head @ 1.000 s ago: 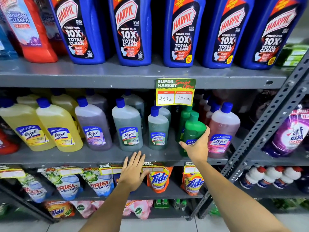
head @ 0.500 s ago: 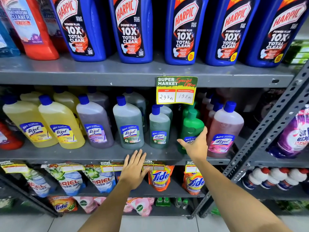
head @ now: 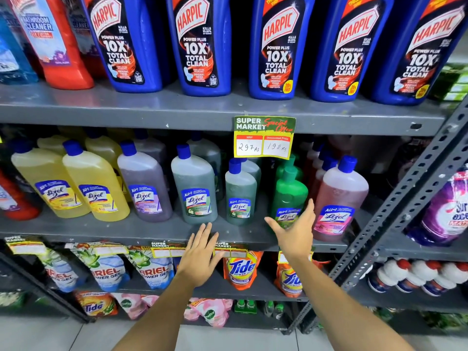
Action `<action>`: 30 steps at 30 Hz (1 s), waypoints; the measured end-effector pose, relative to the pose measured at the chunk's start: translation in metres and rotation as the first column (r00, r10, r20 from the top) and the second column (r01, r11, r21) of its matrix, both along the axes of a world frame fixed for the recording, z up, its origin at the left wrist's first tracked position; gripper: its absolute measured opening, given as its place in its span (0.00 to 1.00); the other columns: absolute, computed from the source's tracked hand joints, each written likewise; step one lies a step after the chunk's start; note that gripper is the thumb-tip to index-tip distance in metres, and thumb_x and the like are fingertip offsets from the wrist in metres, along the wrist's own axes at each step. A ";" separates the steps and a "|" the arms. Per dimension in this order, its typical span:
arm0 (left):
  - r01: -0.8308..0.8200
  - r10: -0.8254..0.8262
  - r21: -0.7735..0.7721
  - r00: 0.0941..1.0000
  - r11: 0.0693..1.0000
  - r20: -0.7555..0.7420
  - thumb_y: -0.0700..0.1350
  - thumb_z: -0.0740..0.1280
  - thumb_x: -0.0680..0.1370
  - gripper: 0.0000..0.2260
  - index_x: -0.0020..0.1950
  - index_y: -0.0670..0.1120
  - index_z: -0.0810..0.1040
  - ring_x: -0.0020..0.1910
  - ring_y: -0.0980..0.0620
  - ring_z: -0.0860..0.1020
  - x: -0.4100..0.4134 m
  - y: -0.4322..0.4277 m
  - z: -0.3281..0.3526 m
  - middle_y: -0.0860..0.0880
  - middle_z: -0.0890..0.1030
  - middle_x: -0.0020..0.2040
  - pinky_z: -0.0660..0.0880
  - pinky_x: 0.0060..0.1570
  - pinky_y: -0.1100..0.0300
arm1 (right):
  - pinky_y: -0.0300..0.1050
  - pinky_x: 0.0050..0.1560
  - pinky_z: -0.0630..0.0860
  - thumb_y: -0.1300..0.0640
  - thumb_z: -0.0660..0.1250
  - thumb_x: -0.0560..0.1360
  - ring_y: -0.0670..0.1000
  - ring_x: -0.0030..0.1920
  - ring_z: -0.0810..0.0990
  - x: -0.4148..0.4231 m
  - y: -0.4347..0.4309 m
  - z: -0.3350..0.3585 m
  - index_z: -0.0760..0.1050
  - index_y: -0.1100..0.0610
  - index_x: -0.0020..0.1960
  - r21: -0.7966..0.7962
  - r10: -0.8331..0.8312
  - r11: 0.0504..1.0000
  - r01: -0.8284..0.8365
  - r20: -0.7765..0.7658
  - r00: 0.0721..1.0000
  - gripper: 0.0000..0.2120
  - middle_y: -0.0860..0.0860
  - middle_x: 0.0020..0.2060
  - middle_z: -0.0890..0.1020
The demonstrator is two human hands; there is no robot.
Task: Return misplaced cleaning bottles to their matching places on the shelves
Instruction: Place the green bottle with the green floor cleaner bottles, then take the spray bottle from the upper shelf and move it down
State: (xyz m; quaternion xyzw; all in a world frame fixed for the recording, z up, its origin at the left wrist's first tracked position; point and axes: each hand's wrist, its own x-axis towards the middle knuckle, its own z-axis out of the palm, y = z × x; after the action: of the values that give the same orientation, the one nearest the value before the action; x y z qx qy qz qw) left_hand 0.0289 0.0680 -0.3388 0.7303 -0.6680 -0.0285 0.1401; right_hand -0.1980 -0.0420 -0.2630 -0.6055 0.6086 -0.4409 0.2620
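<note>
A bright green Lizol bottle (head: 291,193) stands upright on the grey middle shelf (head: 101,230), between a dark green Lizol bottle (head: 240,192) and a pink one (head: 339,198). My right hand (head: 295,233) is just in front of the bright green bottle's label, fingers spread, thumb to the left; it holds nothing. My left hand (head: 200,254) hovers flat at the shelf's front edge, fingers apart and empty. Yellow (head: 93,183), purple (head: 144,184) and grey-green (head: 193,184) Lizol bottles stand further left.
Blue Harpic bottles (head: 195,44) line the top shelf, red cleaner bottles (head: 54,39) at its left. A price tag (head: 263,136) hangs from that shelf's edge. Ariel (head: 106,267) and Tide pouches (head: 240,268) fill the lower shelf. A slanted metal upright (head: 405,203) borders the right.
My right hand, which gripped the tilted bright green bottle, has let go and opened; the bottle now stands upright on the shelf. The left hand stays by the shelf edge.
</note>
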 end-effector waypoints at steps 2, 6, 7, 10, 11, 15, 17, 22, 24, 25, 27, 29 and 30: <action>0.000 -0.003 -0.088 0.999 0.996 -0.038 0.60 0.48 0.81 0.28 0.76 0.45 0.62 0.77 0.51 0.40 -0.002 0.008 0.012 0.47 0.48 0.79 0.41 0.75 0.53 | 0.61 0.67 0.70 0.40 0.74 0.69 0.54 0.73 0.65 0.005 0.020 0.006 0.54 0.53 0.76 -0.190 -0.012 0.982 0.018 0.029 1.000 0.45 0.54 0.73 0.64; -0.014 0.009 -0.307 1.000 0.952 -0.018 0.58 0.49 0.81 0.27 0.74 0.44 0.66 0.78 0.50 0.47 0.008 0.021 0.062 0.47 0.57 0.78 0.43 0.76 0.52 | 0.57 0.75 0.60 0.45 0.63 0.78 0.54 0.78 0.57 0.031 0.046 0.057 0.59 0.59 0.75 -0.615 0.273 0.728 -0.302 -0.144 0.951 0.32 0.57 0.76 0.61; -0.024 0.022 -0.346 1.000 0.938 -0.010 0.58 0.48 0.82 0.27 0.74 0.44 0.65 0.78 0.49 0.47 0.015 0.025 0.080 0.47 0.58 0.78 0.43 0.75 0.50 | 0.58 0.75 0.57 0.46 0.63 0.79 0.58 0.78 0.56 0.040 0.049 0.076 0.58 0.59 0.76 -0.687 0.311 0.625 -0.372 -0.218 0.925 0.31 0.59 0.76 0.60; -0.073 0.093 -0.459 0.995 0.885 0.022 0.59 0.46 0.82 0.28 0.75 0.44 0.63 0.78 0.47 0.49 0.047 0.042 0.140 0.46 0.58 0.78 0.45 0.75 0.47 | 0.63 0.75 0.53 0.49 0.63 0.78 0.63 0.78 0.53 0.079 0.056 0.140 0.56 0.56 0.77 -0.799 0.320 0.383 -0.463 -0.355 0.878 0.31 0.63 0.76 0.59; -0.093 0.127 -0.492 0.991 0.865 0.037 0.59 0.47 0.82 0.28 0.75 0.44 0.63 0.78 0.46 0.50 0.059 0.049 0.161 0.45 0.58 0.78 0.45 0.75 0.47 | 0.64 0.75 0.53 0.49 0.63 0.79 0.63 0.78 0.53 0.093 0.059 0.158 0.57 0.56 0.77 -0.812 0.309 0.337 -0.476 -0.383 0.871 0.31 0.63 0.76 0.58; -0.151 0.249 -0.589 0.964 0.794 0.089 0.54 0.53 0.81 0.25 0.75 0.45 0.62 0.78 0.47 0.49 0.104 0.079 0.224 0.45 0.58 0.78 0.48 0.75 0.44 | 0.67 0.74 0.54 0.50 0.63 0.79 0.63 0.78 0.53 0.151 0.069 0.203 0.59 0.57 0.76 -0.800 0.212 0.273 -0.533 -0.491 0.845 0.29 0.64 0.76 0.60; -0.177 0.280 -0.622 0.957 0.763 0.072 0.53 0.53 0.81 0.24 0.75 0.45 0.63 0.78 0.48 0.49 0.125 0.096 0.243 0.46 0.57 0.78 0.48 0.75 0.43 | 0.68 0.74 0.53 0.49 0.61 0.79 0.62 0.78 0.53 0.178 0.075 0.214 0.59 0.57 0.77 -0.777 0.187 0.290 -0.559 -0.527 0.829 0.29 0.63 0.77 0.59; -0.164 0.269 -0.615 0.960 0.771 0.082 0.58 0.49 0.82 0.26 0.76 0.46 0.61 0.78 0.48 0.50 0.177 0.144 0.265 0.46 0.56 0.79 0.49 0.74 0.41 | 0.67 0.73 0.58 0.49 0.61 0.78 0.58 0.79 0.53 0.239 0.101 0.227 0.58 0.57 0.78 -0.705 0.239 0.321 -0.633 -0.586 0.774 0.31 0.60 0.78 0.58; -0.160 0.291 -0.602 0.948 0.782 0.127 0.58 0.50 0.82 0.26 0.76 0.46 0.60 0.78 0.47 0.51 0.200 0.163 0.269 0.46 0.56 0.79 0.52 0.74 0.40 | 0.67 0.72 0.60 0.49 0.63 0.78 0.58 0.79 0.53 0.265 0.115 0.230 0.58 0.57 0.78 -0.683 0.270 0.333 -0.651 -0.592 0.759 0.32 0.59 0.78 0.58; -0.164 0.306 -0.599 0.941 0.784 0.142 0.58 0.50 0.82 0.26 0.77 0.46 0.60 0.78 0.47 0.51 0.212 0.172 0.272 0.46 0.56 0.78 0.53 0.73 0.40 | 0.67 0.72 0.60 0.49 0.63 0.78 0.58 0.79 0.54 0.278 0.123 0.232 0.58 0.57 0.78 -0.674 0.289 0.343 -0.655 -0.587 0.756 0.32 0.59 0.78 0.58; -0.179 0.332 -0.600 0.930 0.780 0.155 0.60 0.48 0.82 0.28 0.76 0.46 0.60 0.78 0.47 0.51 0.233 0.186 0.277 0.46 0.56 0.78 0.52 0.74 0.41 | 0.67 0.72 0.59 0.49 0.62 0.78 0.58 0.79 0.54 0.304 0.137 0.235 0.58 0.57 0.78 -0.665 0.325 0.359 -0.655 -0.569 0.756 0.32 0.59 0.78 0.58; -0.197 0.358 -0.603 0.920 0.773 0.158 0.61 0.47 0.82 0.29 0.76 0.44 0.62 0.78 0.47 0.51 0.253 0.195 0.281 0.45 0.57 0.78 0.50 0.74 0.41 | 0.66 0.73 0.58 0.49 0.61 0.78 0.58 0.79 0.53 0.329 0.148 0.237 0.57 0.57 0.78 -0.663 0.340 0.367 -0.653 -0.558 0.757 0.32 0.58 0.78 0.57; -0.203 0.368 -0.605 0.916 0.770 0.160 0.61 0.47 0.82 0.29 0.76 0.44 0.62 0.78 0.48 0.50 0.263 0.197 0.282 0.45 0.57 0.78 0.50 0.74 0.41 | 0.65 0.74 0.57 0.49 0.61 0.79 0.57 0.79 0.53 0.341 0.152 0.237 0.57 0.57 0.78 -0.660 0.345 0.365 -0.656 -0.559 0.754 0.31 0.58 0.78 0.57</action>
State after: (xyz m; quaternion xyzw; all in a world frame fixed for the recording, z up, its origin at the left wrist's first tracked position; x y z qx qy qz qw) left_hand 0.2918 0.2653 -0.0566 0.7437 -0.5374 0.2966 0.2649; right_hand 0.1431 0.1102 -0.0255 -0.8745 0.1410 -0.4625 -0.0375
